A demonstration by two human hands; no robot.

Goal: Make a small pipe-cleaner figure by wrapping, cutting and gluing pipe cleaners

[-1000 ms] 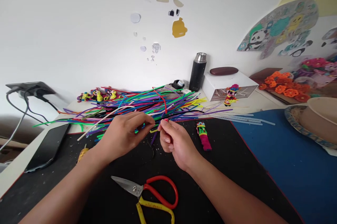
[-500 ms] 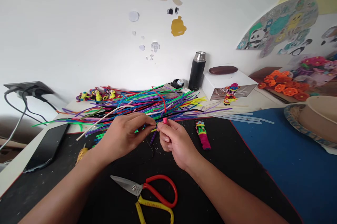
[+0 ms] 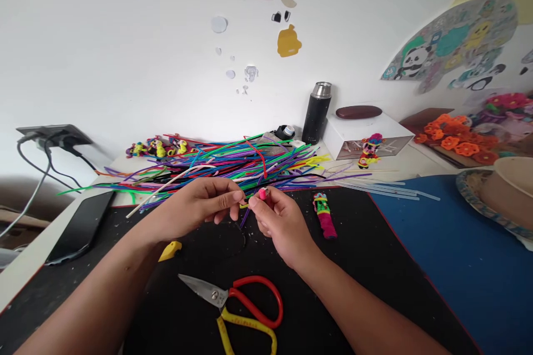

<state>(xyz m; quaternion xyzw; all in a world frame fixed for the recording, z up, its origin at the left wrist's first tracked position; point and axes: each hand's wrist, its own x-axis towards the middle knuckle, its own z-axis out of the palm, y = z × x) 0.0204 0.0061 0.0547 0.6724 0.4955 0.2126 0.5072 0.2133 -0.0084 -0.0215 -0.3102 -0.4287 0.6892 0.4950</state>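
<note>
My right hand [image 3: 283, 224] is closed round a small pink piece [image 3: 262, 194], most of it hidden by the fingers; its kind is unclear. Close on the left, my left hand [image 3: 210, 202] has thumb and forefinger pinched together near the right fingertips, on something too small to make out. Behind both hands lies a heap of coloured pipe cleaners [image 3: 233, 163]. Below them, scissors [image 3: 233, 305] with one red and one yellow handle rest on the black mat [image 3: 316, 310]. A pipe-cleaner figure [image 3: 324, 216] with a magenta lower part lies to the right of my right hand.
A phone [image 3: 79, 227] lies at the left, and a yellow tool [image 3: 170, 251] is partly behind my left forearm. At the back stand a black flask [image 3: 317, 113], a white box [image 3: 366, 130] and a small figure [image 3: 369, 150]. A bowl [image 3: 478, 194] sits at the right.
My left hand has rolled so that its thumb now lies across the top of the pinch. My right hand stays closed on the pink piece. The view has shifted slightly.
</note>
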